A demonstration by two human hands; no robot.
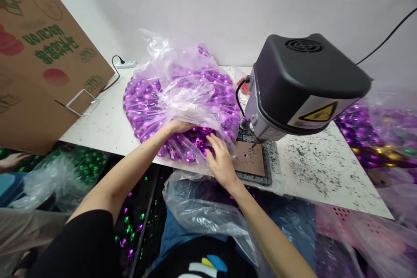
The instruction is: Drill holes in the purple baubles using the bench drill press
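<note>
A large clear plastic bag (185, 91) full of shiny purple balls (140, 95) lies on the white table in front of me. At the bag's opening is my left hand (180, 126), under the edge of the film; its fingers are hidden by plastic and balls. My right hand (221, 158) reaches into the opening from the right, fingers and thumb apart, close to loose purple balls (198, 141). Whether its fingertips touch a ball I cannot make out. Just right of this hand lies a brown square plate (250, 158) on a dark base, below the black machine head (306, 69).
A printed cardboard box (42, 65) stands at the left, near a power strip (125, 64). Dark flecks (312, 165) litter the white table (345, 186). More bagged purple and gold balls (368, 139) are at the right. Another person's hand (13, 161) shows at the left edge, near green balls (87, 160).
</note>
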